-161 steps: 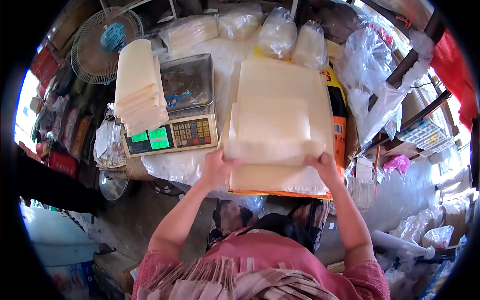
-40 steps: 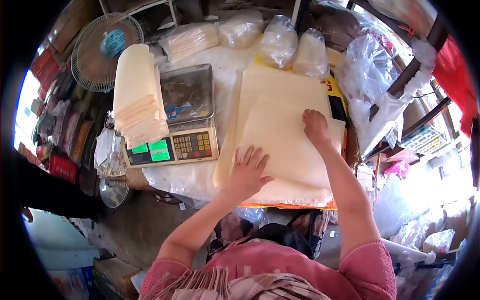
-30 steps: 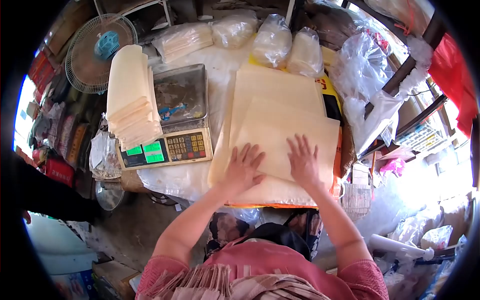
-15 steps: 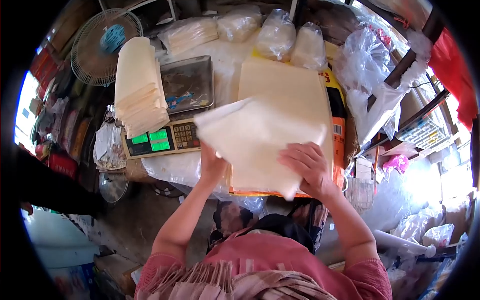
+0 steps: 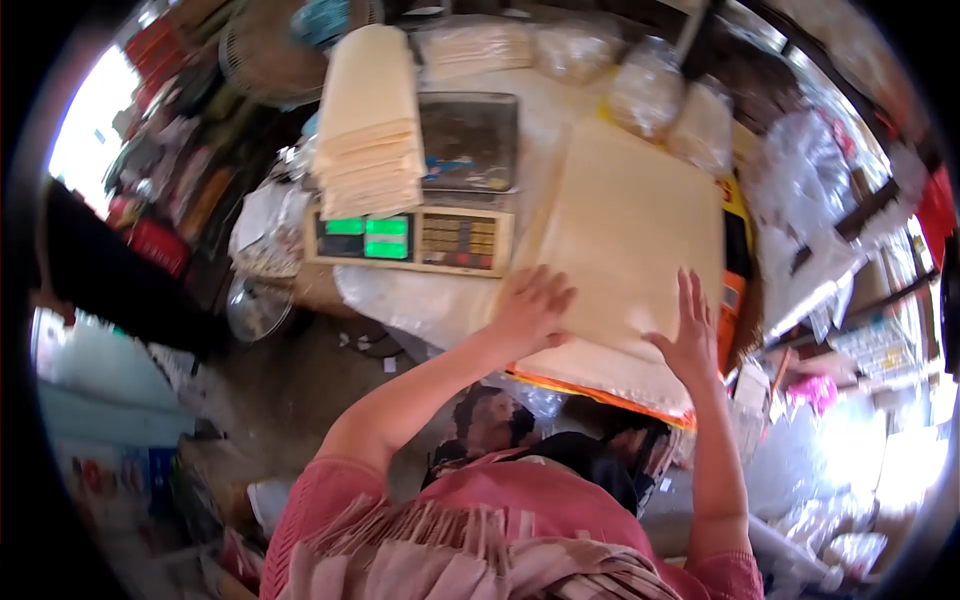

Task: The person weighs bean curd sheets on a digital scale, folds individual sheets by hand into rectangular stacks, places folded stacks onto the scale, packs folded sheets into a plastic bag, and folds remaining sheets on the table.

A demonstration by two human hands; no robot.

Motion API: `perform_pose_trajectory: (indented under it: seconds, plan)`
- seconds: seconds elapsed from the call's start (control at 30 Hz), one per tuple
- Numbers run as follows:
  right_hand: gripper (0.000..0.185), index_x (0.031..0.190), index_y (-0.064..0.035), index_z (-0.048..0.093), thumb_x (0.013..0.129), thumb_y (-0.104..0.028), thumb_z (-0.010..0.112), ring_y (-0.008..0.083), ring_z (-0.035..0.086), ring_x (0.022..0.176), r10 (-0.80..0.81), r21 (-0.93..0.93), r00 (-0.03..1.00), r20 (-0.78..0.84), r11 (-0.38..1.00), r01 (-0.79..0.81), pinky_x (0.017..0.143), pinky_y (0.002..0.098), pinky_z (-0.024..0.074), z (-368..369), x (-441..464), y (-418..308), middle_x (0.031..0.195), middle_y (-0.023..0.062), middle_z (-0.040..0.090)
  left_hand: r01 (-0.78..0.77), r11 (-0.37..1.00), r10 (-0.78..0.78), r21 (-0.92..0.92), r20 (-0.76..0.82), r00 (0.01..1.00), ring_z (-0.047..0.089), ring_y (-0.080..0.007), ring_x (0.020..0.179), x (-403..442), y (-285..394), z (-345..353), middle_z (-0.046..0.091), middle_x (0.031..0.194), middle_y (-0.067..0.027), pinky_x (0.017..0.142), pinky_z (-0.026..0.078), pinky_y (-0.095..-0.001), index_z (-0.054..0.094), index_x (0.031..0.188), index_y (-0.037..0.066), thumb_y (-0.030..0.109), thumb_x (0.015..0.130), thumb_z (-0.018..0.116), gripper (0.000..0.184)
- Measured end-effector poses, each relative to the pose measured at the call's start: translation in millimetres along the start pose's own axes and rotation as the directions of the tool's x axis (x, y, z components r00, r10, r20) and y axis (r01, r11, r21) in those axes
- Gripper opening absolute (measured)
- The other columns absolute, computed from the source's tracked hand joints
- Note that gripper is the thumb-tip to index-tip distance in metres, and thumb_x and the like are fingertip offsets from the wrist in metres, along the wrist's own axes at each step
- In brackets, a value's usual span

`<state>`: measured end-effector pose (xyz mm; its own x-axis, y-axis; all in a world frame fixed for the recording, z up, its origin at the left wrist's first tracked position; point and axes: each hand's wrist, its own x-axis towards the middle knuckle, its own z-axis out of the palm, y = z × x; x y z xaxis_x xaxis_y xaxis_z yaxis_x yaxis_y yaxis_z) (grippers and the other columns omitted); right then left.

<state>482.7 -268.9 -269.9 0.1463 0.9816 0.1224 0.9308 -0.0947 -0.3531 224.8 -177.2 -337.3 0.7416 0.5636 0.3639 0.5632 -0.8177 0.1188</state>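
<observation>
Pale cream sheets (image 5: 640, 230) lie flat in a stack on the table, over an orange and yellow bag (image 5: 738, 290). My left hand (image 5: 535, 310) rests on the near left part of the sheets, fingers spread. Over the near right part is my right hand (image 5: 690, 335), its fingers apart and nothing held; whether it touches the sheets is unclear. Left of the stack stands a digital scale (image 5: 465, 240) with lit green displays. A bundle of folded cream sheets (image 5: 370, 120) lies across the scale's left side.
Clear bags of pale sheets (image 5: 645, 90) line the table's back edge. A fan (image 5: 270, 50) stands at the back left. Clear plastic bags (image 5: 805, 180) hang at the right. Another person's dark sleeve (image 5: 120, 270) and part of a hand show at the far left.
The sheet that was lifted and bent in my hands now lies down on the stack. My hands have let go and spread open. The view has turned, shifting the table rightward.
</observation>
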Motion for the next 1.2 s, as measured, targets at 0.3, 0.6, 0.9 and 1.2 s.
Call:
perform_pose_trajectory:
  seconds: [0.3, 0.6, 0.9, 1.2]
  plan:
    - [0.045, 0.114, -0.0046, 0.057, 0.079, -0.029, 0.069, 0.0261, 0.059, 0.101, 0.16, 0.383, 0.97, 0.185, 0.897, -0.221, 0.084, 0.0383, 0.0452, -4, 4, 77, 0.1, 0.014, 0.062, 0.501, 0.572, -0.458, -0.649, 0.254, 0.852, 0.063, -0.0262, 0.063, 38, -34, -54, 0.067, 0.08, -0.0097, 0.063, 0.051, -0.0366, 0.058, 0.11, 0.005, 0.023, 0.071, 0.071, 0.045]
    - [0.061, 0.139, -0.0087, 0.032, 0.089, -0.035, 0.055, 0.0346, 0.049, 0.116, -0.047, -0.428, 0.977, -0.209, 0.903, -0.048, 0.094, 0.0408, 0.0416, 34, 51, 44, 0.131, 0.0178, 0.047, 0.295, 0.952, -0.292, -0.084, 0.041, 0.956, 0.025, -0.0247, 0.138, 79, -17, 49, 0.029, 0.147, -0.0131, 0.107, 0.016, -0.0603, 0.041, 0.137, 0.015, 0.035, 0.091, 0.04, 0.05]
    - [0.06, 0.137, -0.0076, 0.037, 0.084, -0.018, 0.064, 0.026, 0.065, 0.087, 0.531, 0.324, 0.821, -0.21, 0.83, -0.454, 0.075, 0.0321, 0.0521, 9, 35, 37, 0.097, 0.0148, 0.066, 0.261, 0.956, -0.291, 0.136, 0.297, 0.91, 0.046, -0.0329, 0.112, 88, 5, -1, 0.053, 0.112, -0.0183, 0.098, 0.031, -0.0546, 0.043, 0.133, 0.009, 0.034, 0.087, 0.05, 0.054]
    - [0.062, 0.137, 0.0011, 0.037, 0.078, 0.007, 0.057, 0.0132, 0.061, 0.078, 0.016, 0.882, 0.995, -0.097, 0.464, 0.079, 0.07, 0.0231, 0.0488, -8, 111, -90, 0.094, 0.0087, 0.064, 0.286, 0.795, -0.517, -0.535, -0.351, 0.781, 0.057, -0.023, 0.09, -24, -24, -74, 0.058, 0.096, -0.0115, 0.08, 0.045, -0.0359, 0.047, 0.126, 0.006, 0.023, 0.085, 0.062, 0.046]
